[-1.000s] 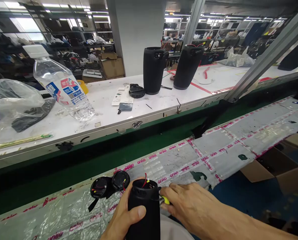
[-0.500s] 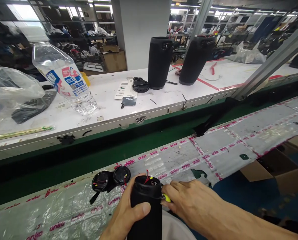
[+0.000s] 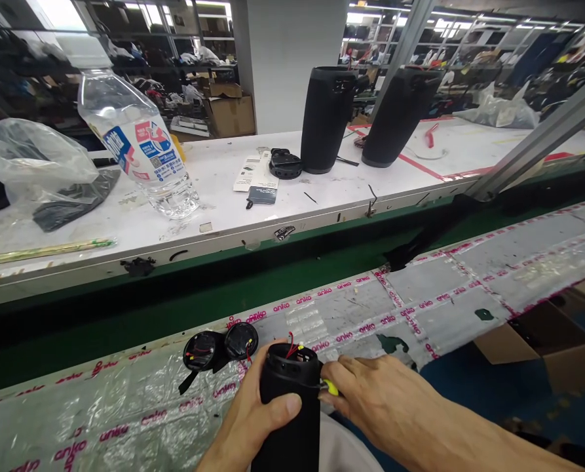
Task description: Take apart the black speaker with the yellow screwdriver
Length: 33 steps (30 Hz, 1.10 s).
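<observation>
My left hand (image 3: 260,414) is wrapped round a black cylindrical speaker body (image 3: 297,438), its thumb lying across the front. The body stands upright with an open top, where red wires with small connectors stick out. My right hand (image 3: 378,393) is closed on a small yellow-handled tool (image 3: 331,387). The tool's thin tip meets the right side of the body just below its rim; its exact kind is hidden by my fingers. Left of the body, two round black end pieces (image 3: 202,350) with wires lie on the taped bench (image 3: 159,393).
On the white shelf (image 3: 223,216) are a water bottle (image 3: 145,144), a plastic bag (image 3: 37,160), printed cards (image 3: 263,195), a round black part (image 3: 285,164) and two upright black speakers (image 3: 327,121). A metal post (image 3: 542,134) slants at right. Below it lies a cardboard box (image 3: 542,344).
The view has shifted slightly, so the shelf things sit a little farther right. Both hands keep their hold on the speaker body and the yellow-handled tool.
</observation>
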### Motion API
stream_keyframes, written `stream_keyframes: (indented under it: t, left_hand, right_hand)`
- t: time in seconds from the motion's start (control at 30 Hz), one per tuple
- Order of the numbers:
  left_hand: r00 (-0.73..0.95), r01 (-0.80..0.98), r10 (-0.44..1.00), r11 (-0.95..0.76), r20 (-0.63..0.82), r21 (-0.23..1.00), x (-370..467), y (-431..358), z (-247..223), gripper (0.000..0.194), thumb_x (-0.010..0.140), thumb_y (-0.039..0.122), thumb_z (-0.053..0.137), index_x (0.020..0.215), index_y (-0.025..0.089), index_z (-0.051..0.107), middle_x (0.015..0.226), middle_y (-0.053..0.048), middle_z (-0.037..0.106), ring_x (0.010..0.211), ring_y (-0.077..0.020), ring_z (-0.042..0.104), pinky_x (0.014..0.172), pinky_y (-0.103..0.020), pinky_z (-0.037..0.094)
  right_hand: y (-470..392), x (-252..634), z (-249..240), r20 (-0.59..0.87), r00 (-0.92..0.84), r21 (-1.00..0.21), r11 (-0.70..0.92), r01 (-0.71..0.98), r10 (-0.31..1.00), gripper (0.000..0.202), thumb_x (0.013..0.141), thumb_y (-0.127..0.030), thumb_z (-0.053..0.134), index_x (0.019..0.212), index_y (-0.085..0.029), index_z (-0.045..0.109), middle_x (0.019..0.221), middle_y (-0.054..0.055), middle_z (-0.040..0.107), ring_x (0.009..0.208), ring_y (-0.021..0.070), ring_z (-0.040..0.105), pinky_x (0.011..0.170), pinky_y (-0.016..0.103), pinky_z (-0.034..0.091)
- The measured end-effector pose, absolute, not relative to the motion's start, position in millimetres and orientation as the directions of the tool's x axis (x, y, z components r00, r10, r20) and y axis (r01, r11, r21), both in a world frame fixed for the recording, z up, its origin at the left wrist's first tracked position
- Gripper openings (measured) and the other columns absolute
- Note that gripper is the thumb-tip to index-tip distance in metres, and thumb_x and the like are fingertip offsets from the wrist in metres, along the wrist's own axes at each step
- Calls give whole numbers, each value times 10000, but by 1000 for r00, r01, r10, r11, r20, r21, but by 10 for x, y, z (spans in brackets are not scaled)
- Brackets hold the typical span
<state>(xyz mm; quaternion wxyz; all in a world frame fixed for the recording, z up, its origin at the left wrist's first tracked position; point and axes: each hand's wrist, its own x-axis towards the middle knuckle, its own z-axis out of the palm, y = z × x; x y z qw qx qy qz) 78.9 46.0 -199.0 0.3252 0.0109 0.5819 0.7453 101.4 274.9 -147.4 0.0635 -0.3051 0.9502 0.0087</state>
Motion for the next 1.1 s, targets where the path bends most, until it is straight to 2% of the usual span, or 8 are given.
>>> stream_keyframes:
  t: [0.37, 0.57, 0.87, 1.1]
  left_hand:
    - [-802, -447, 480, -90, -355, 890, 798, 457, -1995, 799, 737, 519, 809, 1411, 264, 463, 1295, -98, 677, 1260, -390, 570, 1101, -513, 392]
    - [-806, -445, 468, -77, -362, 892, 801, 465, -2000, 798, 734, 530, 811, 1409, 262, 478, 1299, -103, 678, 1278, -406, 558, 1117, -530, 381]
    - [-797, -464, 461, -57, -389, 884, 802, 479, -2012, 927, 704, 550, 837, 1484, 264, 423, 1450, -108, 594, 1403, -405, 450, 1189, -526, 303]
    - [-809, -414, 441, 41, -388, 910, 832, 512, -1926, 887, 696, 552, 820, 1439, 267, 427, 1374, -104, 637, 1292, -391, 552, 1128, -527, 355]
  right_hand:
    - [2751, 1020, -1441, -122, -797, -11, 804, -595, -592, 186, 1016, -323, 586, 979, -254, 417, 757, -28, 628, 551, 231, 655, 479, 387, 88]
    - [2742, 990, -1380, -208, -786, -8, 804, -594, -583, 119, 1057, -330, 501, 989, -256, 438, 794, -7, 656, 601, 247, 676, 470, 402, 75]
    - [2811, 1011, -1544, -112, -799, 7, 803, -596, -591, 196, 1040, -382, 541, 1008, -244, 406, 749, -27, 626, 545, 208, 655, 481, 379, 136]
    - [2742, 1032, -1475, -145, -811, 79, 810, -581, -567, 254, 1010, -418, 586, 949, -250, 406, 703, -21, 633, 482, 220, 627, 459, 395, 114]
